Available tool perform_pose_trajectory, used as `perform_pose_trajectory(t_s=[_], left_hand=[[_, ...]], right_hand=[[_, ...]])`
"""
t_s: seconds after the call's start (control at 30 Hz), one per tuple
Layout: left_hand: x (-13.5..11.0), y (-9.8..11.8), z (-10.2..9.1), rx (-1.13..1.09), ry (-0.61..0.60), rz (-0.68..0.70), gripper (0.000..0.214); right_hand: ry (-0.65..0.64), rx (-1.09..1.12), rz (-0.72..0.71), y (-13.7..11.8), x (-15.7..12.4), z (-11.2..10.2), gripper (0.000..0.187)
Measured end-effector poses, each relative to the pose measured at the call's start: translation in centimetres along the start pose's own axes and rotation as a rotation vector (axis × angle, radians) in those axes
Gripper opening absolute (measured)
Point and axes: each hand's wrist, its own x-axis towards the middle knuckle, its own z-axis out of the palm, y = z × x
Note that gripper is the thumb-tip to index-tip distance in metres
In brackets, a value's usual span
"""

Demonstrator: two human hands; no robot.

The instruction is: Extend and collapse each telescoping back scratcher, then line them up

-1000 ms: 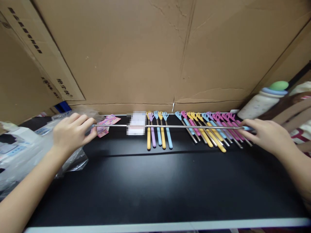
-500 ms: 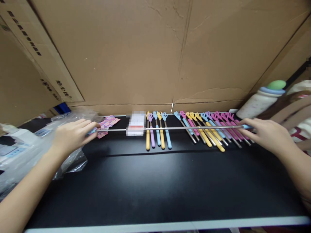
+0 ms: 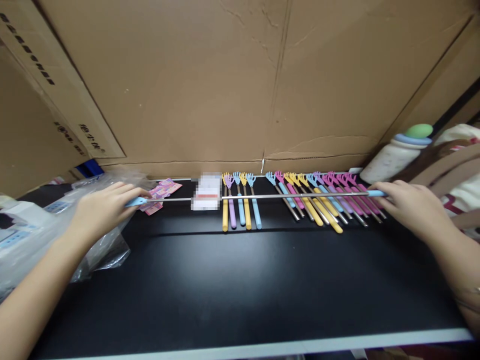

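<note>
A telescopic back scratcher (image 3: 262, 196) is stretched out full length, a thin steel rod held level above the black table (image 3: 240, 285). My left hand (image 3: 99, 210) pinches its light-blue claw end at the left. My right hand (image 3: 410, 207) grips the light-blue handle end at the right. Under the rod lie collapsed scratchers in two groups: a small row (image 3: 240, 207) of yellow, purple and blue ones in the middle, and a larger fanned pile (image 3: 324, 200) of pink, yellow and blue ones to the right.
Cardboard walls (image 3: 225, 85) close the back and left. Clear plastic bags (image 3: 48, 235) and white boxes lie at the left, pink cards (image 3: 161, 191) and a blurred label (image 3: 206, 192) behind the rod. A white bottle (image 3: 397, 155) with a green cap lies at the right.
The rod has lengthened a little; its blue claw end now shows beside my left fingers. Both hands stay at the two ends, my left slightly further left.
</note>
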Motion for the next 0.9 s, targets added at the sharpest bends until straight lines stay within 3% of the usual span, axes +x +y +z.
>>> perform_pose_trajectory(t_s=[0.23, 0.47, 0.7, 0.9], left_hand=[[-0.3, -0.5, 0.2, -0.103, -0.107, -0.087, 0.026], [0.1, -0.8, -0.3, -0.385, -0.123, -0.270, 0.029], [0.3, -1.0, -0.5, -0.737, -0.282, -0.464, 0.051], [-0.2, -1.7, -0.5, -0.983, -0.422, -0.412, 0.054]], right_hand=[[0.067, -0.043, 0.062, 0.6, -0.3, 0.8, 0.034], [0.087, 0.252, 0.171, 1.5, -0.1, 1.7, 0.028], [0.157, 0.407, 0.249, 1.1, 0.3, 1.7, 0.022], [0.255, 0.566, 0.356, 0.7, 0.1, 1.3, 0.025]])
